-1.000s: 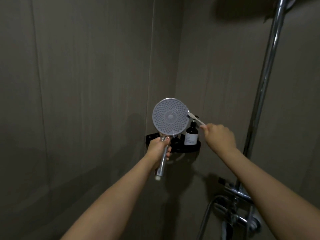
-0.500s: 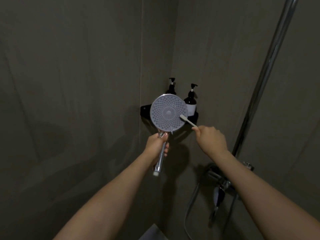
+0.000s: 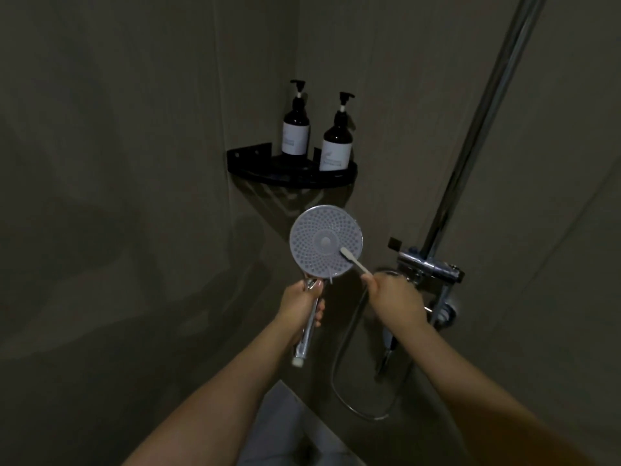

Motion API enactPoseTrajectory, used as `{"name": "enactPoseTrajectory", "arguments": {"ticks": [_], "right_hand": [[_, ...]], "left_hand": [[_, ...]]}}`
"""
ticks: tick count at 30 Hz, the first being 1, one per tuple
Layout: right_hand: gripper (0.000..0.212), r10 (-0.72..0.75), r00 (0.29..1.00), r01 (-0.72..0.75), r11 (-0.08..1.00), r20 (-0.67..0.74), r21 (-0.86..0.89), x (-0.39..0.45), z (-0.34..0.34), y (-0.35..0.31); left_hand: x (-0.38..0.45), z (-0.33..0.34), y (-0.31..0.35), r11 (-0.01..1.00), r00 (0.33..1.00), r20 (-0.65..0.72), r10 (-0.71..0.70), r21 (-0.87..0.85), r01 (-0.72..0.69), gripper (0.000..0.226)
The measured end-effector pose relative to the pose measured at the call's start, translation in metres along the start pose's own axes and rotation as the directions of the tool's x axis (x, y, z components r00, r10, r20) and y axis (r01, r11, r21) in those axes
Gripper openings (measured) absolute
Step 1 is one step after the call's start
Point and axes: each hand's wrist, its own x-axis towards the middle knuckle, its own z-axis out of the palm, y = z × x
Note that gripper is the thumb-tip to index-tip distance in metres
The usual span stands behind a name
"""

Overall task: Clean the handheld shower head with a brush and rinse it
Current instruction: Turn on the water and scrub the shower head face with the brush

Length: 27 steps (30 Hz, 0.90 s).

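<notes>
Shower stall corner, dim light, grey-brown wall panels (image 3: 117, 163) on both sides. Left hand (image 3: 302, 306) wrapped in a fist around the chrome handle of the round handheld shower head (image 3: 325, 242); handle runs down and slightly left out of the fist, pale end cap showing below. Head's grey nozzle face, dotted with rings of small holes, is turned toward the camera and sits below the shelf, roughly centre of view.

Above it, black corner shelf (image 3: 248, 156) fixed where the walls meet. Two dark brown pump bottles with white labels stand upright on it: left bottle (image 3: 295, 129) further back, right bottle (image 3: 337, 142) nearer the front rim, close together; whether they touch is unclear.

Small white brush (image 3: 351, 258), toothbrush-like, lies with its head against the lower right part of the nozzle face, handle slanting down to the right. Right hand (image 3: 395, 299) closed around that handle, thumb and fingers pinching it near the end.

Behind the right hand, chrome mixer valve (image 3: 430, 267) on the wall, with a chrome riser pipe (image 3: 477, 122) running up and to the right out of view. Flexible metal hose (image 3: 346, 375) loops down below the valve.
</notes>
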Motion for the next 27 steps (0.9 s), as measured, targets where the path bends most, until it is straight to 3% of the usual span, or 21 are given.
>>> {"name": "enactPoseTrajectory", "arguments": {"ticks": [3,9,15,23,27], "right_hand": [[0.046,-0.001,0.998,0.002,1.0,0.059,-0.006,-0.005,0.01,0.009],[0.035,0.206,0.969,-0.164,0.95,-0.137,0.266,-0.006,0.014,0.047],[0.041,0.524,0.851,-0.498,0.777,0.044,0.386,0.008,0.039,0.086],[0.045,0.596,0.776,-0.628,0.7,0.207,0.341,0.032,0.054,0.081],[0.038,0.612,0.764,-0.642,0.686,0.204,0.343,0.036,0.059,0.077]], "left_hand": [[0.002,0.013,-0.015,1.0,1.0,0.006,-0.029,0.004,0.029,0.024],[0.007,0.021,-0.029,0.998,0.998,-0.033,-0.054,-0.024,0.053,0.018],[0.015,0.024,-0.044,0.998,0.997,-0.043,-0.063,-0.032,0.061,0.018],[0.022,0.038,-0.061,0.998,0.998,0.005,-0.056,0.014,0.056,0.018],[0.028,0.042,-0.062,0.999,0.999,0.005,-0.044,0.005,0.044,0.02]]}}
